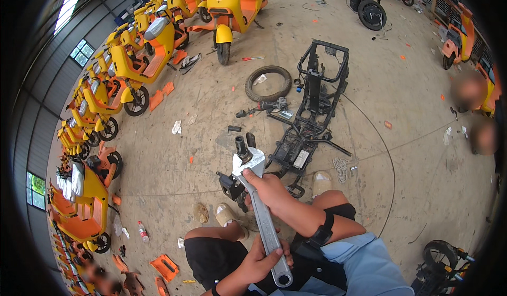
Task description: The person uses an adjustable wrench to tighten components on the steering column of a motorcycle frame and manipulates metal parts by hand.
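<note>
Above the floor point(158, 206), before the black frame point(315, 93), we hold the wrench point(263, 217): our left hand point(257, 261) pinches the lower handle point(281, 276), our right hand point(270, 191) clasps it just below the head point(253, 161).

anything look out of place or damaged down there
Yes: a loose, rimless tyre lies flat beside the stripped black frame, and loose orange panels lie scattered at left. The wrench shows no clear damage.

left hand point(257, 263) gripping wrench point(265, 227) low, right hand point(268, 191) near its head, black frame point(313, 96) on floor point(158, 211), yellow scooters point(124, 64) left
</note>
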`<state>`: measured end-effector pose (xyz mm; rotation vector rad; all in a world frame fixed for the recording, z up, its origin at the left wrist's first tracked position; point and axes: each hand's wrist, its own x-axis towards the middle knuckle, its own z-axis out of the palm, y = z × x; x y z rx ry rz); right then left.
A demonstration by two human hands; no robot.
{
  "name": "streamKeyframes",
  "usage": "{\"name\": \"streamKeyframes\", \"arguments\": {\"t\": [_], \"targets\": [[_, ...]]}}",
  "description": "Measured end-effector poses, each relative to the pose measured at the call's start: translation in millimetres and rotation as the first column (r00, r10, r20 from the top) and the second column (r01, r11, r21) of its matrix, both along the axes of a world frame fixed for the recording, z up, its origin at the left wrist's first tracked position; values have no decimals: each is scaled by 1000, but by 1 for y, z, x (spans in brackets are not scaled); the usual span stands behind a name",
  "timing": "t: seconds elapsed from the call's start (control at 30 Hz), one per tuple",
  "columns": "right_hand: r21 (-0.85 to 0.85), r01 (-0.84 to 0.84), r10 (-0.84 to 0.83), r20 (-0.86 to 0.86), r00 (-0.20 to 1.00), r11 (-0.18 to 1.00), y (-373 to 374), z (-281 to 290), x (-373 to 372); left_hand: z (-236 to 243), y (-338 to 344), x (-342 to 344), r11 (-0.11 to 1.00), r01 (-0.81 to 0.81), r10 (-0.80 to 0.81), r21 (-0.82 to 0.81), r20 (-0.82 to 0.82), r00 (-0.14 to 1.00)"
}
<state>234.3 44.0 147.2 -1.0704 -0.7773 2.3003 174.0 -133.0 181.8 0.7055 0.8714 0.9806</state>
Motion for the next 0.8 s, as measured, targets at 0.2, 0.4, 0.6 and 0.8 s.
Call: {"name": "streamKeyframes", "arguments": {"t": [0.2, 0.4, 0.6, 0.8], "targets": [[-1, 26, -26, -33, 999, 1000, 3, -5, 3, 2, -1, -2, 1000, -6, 5, -18, -36, 999], [-42, 111, -111, 3, 994, 993, -1, -4, -5, 18, 2, -1, 998, -6, 2, -59, -74, 997], [-37, 27, -29, -56, 998, 999, 4, 0, 2, 21, 4, 2, 997, -16, 14, -76, -28, 1000], [-54, -103, 88, -231, 969, 993, -2, -10, 0, 44, -1, -25, 978, -49, 29, -201, -102, 994]]}}
